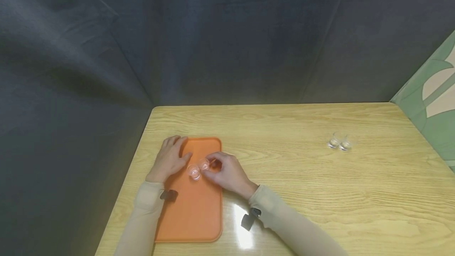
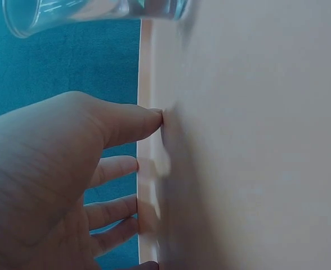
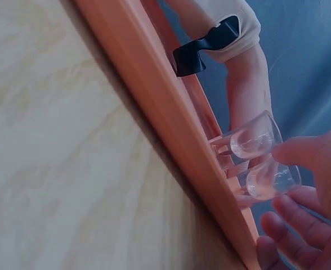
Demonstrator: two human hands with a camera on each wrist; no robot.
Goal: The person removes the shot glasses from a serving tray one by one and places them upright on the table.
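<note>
Head: left of centre, the right hand [image 1: 228, 174] pinches one glass [image 1: 204, 164] beside a second glass [image 1: 194, 172] on the tray [image 1: 192, 218], apparently placing it; gentle release seems called for next. The left hand [image 1: 168, 162] is spread. Left wrist: a glass is cut off, top left. Right wrist: base contact is unclear.

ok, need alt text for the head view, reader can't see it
A person's right hand holds a small clear glass, next to a second glass on an orange tray; the left hand is at the tray's left edge. Two more small glasses stand close together farther right on the wooden table, in front of dark fabric.
</note>
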